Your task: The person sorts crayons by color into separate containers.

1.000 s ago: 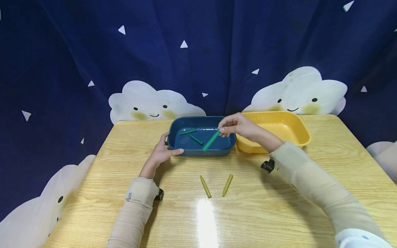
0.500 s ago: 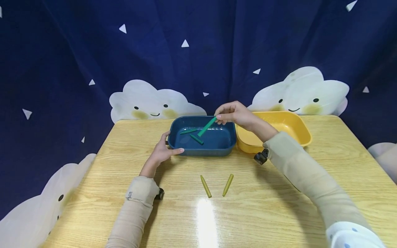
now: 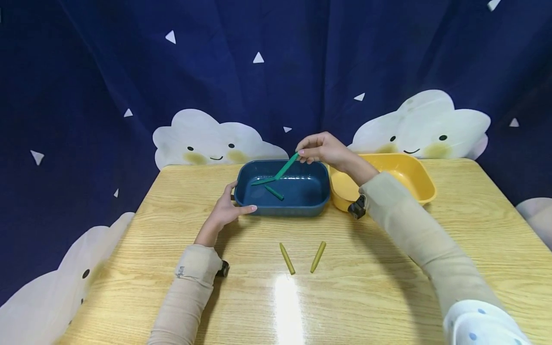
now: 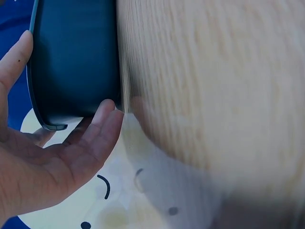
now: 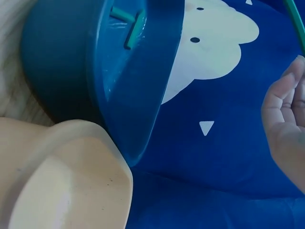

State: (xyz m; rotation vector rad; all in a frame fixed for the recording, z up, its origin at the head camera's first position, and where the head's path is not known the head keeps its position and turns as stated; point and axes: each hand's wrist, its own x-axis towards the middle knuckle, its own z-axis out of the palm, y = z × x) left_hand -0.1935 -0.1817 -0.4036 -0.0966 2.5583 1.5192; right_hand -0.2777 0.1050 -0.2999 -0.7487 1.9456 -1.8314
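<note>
My right hand (image 3: 324,151) pinches one end of a green crayon (image 3: 286,166) between thumb and fingers, above the back of a dark blue bin (image 3: 297,210). The crayon slants down to the left over the bin. Inside the bin lie a second green crayon (image 3: 262,181) and a third green crayon (image 3: 273,192). My left hand (image 3: 224,209) holds the bin's left end, its thumb along the front wall. In the left wrist view, the left fingers (image 4: 102,129) reach round the end of the bin. The right wrist view shows the held green crayon (image 5: 296,21) only in part.
To the right of the blue bin, and close against it, stands a yellow bin (image 3: 424,196). Nearer me on the wooden table (image 3: 366,306) lie a yellow crayon (image 3: 287,258) and another yellow crayon (image 3: 318,257). A dark blue curtain (image 3: 293,72) hangs behind.
My right hand has moved up, back and slightly left with the green crayon, from the front of the bin to above its back rim. My left hand has stayed put.
</note>
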